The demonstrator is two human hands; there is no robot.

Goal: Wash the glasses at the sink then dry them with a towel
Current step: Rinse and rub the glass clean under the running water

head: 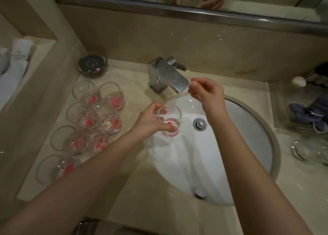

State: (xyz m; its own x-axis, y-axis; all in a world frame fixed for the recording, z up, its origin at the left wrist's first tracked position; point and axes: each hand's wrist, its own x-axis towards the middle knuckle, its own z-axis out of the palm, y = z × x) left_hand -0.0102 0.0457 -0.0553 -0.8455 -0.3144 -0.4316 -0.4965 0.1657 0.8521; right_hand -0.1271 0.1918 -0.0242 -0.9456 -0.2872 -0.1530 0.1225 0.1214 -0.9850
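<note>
My left hand [150,122] grips a clear stemless glass [170,117] with a pink mark at its bottom, holding it tilted over the left side of the white sink [245,139]. My right hand [207,92] hovers at the tip of the chrome faucet [168,75], fingers loosely curled, with nothing seen in it. Several more of these glasses [92,117] stand in two rows on the counter left of the sink. Folded white towels [16,57] lie on a ledge at the far left.
A round dark dish [92,64] sits behind the rows of glasses. A blue cloth [305,114] and clear glassware [310,151] lie on the counter at the right. A mirror [177,9] runs along the back wall.
</note>
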